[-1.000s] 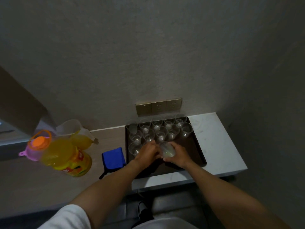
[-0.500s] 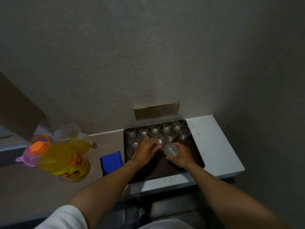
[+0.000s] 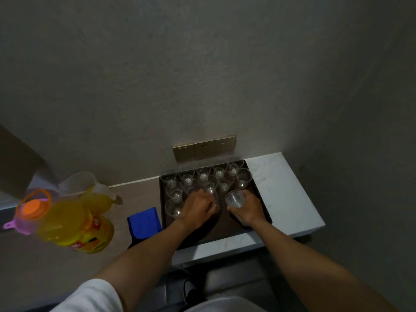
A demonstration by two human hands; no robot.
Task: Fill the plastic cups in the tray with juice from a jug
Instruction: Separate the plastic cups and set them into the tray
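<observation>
My right hand (image 3: 247, 207) wraps a tilted empty cup (image 3: 235, 198) over the front right of the tray (image 3: 262, 199), and my left hand (image 3: 198, 207) sits curled on another cup (image 3: 215, 202) near the middle, fingers partly hiding it so I can't tell how firm that grip is. Cups look thin, light, crushable, so I'd hold them low on the wall, gently; the jug (image 3: 99, 194) with juice stands well left by the bottle (image 3: 74, 226), heavier, best taken by its handle, which I can't make out in this dim light.
</observation>
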